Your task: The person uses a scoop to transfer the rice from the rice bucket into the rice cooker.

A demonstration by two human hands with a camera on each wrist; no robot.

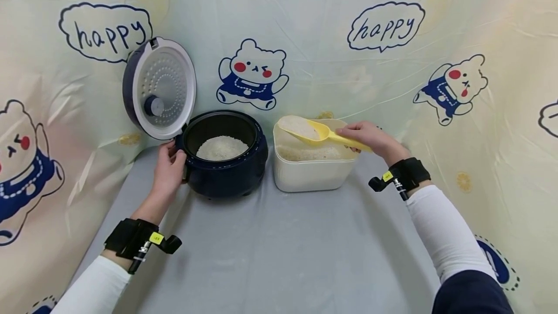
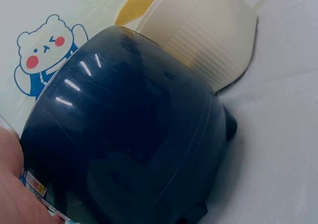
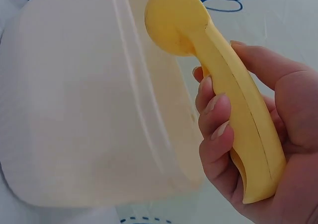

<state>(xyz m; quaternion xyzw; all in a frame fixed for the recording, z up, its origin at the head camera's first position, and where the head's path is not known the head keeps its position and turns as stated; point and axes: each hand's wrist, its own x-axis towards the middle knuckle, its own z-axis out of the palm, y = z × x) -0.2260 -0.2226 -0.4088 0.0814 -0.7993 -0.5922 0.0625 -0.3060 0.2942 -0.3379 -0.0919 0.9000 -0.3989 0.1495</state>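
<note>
My right hand (image 1: 372,138) grips the handle of a yellow scoop (image 1: 324,131), fingers curled round it in the right wrist view. White rice (image 1: 297,126) fills the scoop, held over the cream rectangular container (image 1: 309,177), which has more rice (image 1: 308,153) inside. To its left stands a dark blue rice cooker (image 1: 224,178), with a mound of rice (image 1: 222,148) in its dark pot. The cooker's lid (image 1: 174,76) is raised and leans back on the left. My left hand (image 1: 169,171) holds the cooker's left side near the hinge, its fingertips partly hidden.
Cooker and container stand side by side on a grey-covered table (image 1: 270,251), a narrow gap between them. Close behind hangs a pale curtain (image 1: 314,76) printed with bears and the word "happy". The raised lid stands tall beside the pot.
</note>
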